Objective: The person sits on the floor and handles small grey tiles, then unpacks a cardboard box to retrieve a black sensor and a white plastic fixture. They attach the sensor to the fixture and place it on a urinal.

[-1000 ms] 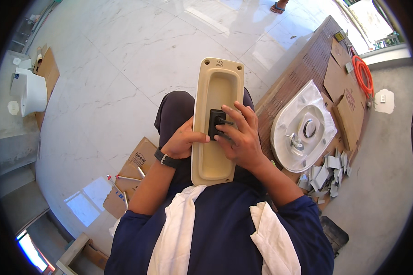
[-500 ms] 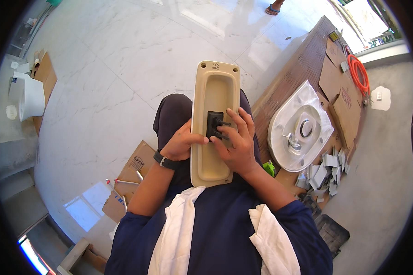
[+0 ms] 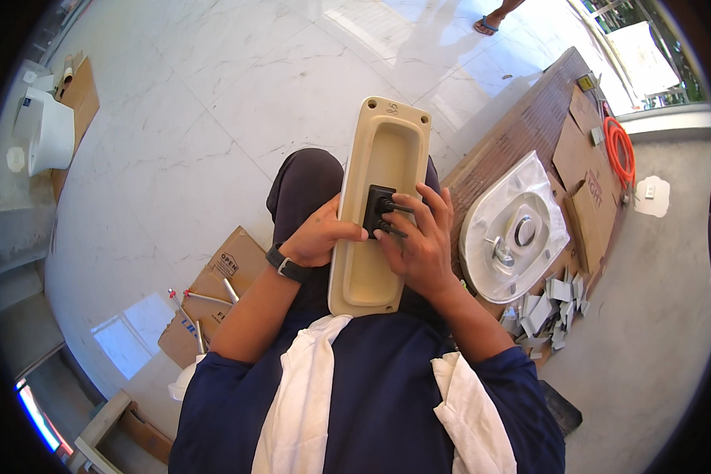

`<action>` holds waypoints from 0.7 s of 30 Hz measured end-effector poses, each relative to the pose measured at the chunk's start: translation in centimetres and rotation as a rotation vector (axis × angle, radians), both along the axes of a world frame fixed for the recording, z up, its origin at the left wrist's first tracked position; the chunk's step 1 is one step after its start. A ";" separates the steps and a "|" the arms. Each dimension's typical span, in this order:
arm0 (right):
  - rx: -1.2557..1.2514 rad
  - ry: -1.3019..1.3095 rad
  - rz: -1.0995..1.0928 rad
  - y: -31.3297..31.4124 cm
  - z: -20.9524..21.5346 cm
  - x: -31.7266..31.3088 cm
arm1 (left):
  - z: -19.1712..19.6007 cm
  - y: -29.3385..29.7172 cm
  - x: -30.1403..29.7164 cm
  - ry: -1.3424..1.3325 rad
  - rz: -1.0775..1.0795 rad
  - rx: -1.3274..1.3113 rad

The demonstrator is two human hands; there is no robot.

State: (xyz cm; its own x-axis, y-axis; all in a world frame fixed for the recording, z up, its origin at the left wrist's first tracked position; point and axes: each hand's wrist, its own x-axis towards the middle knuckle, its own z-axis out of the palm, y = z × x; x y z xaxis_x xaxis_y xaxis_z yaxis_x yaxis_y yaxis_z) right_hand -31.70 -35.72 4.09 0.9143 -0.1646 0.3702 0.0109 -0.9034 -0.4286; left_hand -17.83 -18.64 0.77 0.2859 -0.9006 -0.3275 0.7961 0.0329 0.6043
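A long cream-coloured ceramic lid (image 3: 387, 150) lies upside down across my lap, its hollow side up. A small black fitting (image 3: 378, 211) with metal pins sits in the middle of it. My left hand (image 3: 317, 237), with a dark watch on the wrist, grips the lid's left edge, thumb against the black fitting. My right hand (image 3: 420, 241) rests on the lid from the right, its fingers closed around the fitting and its pins.
A white ceramic basin (image 3: 513, 229) in plastic wrap lies on a wooden pallet (image 3: 521, 126) to my right, with cardboard pieces, an orange hose coil (image 3: 620, 150) and grey scraps (image 3: 545, 308). Flat cardboard with rods (image 3: 209, 296) lies on the marble floor at left. Another person's foot (image 3: 486, 24) shows far off.
The lid and both hands stay almost where they were. My right fingers have shifted slightly on the black fitting.
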 end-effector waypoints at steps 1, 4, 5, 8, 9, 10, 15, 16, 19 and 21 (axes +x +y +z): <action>-0.005 -0.014 -0.018 0.3 -0.1 0.0 | 0.2 0.0 -0.1 0.003 0.008 -0.004; 0.012 -0.027 -0.075 1.3 -0.2 -0.1 | 0.4 -0.1 -0.1 0.010 0.011 -0.012; 0.023 -0.022 -0.100 1.6 -0.2 -0.2 | 0.4 -0.2 -0.1 0.009 0.009 -0.007; 0.050 -0.046 -0.158 2.5 -0.3 -0.2 | 0.3 -0.1 -0.1 0.004 0.022 -0.050; 0.046 -0.060 -0.169 2.6 -0.4 -0.2 | 0.2 -0.1 0.0 -0.004 0.002 -0.036; 0.039 -0.075 -0.180 2.7 -0.4 -0.2 | 0.0 0.0 0.1 -0.015 -0.016 -0.041; 0.049 -0.112 -0.249 3.7 -1.2 -0.2 | -1.0 0.1 0.0 -0.044 -0.029 -0.039; 0.058 -0.109 -0.273 4.0 -1.4 -0.3 | -1.1 0.1 0.0 -0.047 -0.027 -0.039; 0.078 -0.106 -0.298 4.4 -1.5 -0.3 | -1.2 0.1 -0.1 -0.035 -0.017 -0.049; 0.069 -0.111 -0.254 4.0 -1.2 -0.3 | -1.0 0.1 -0.2 -0.016 -0.008 -0.049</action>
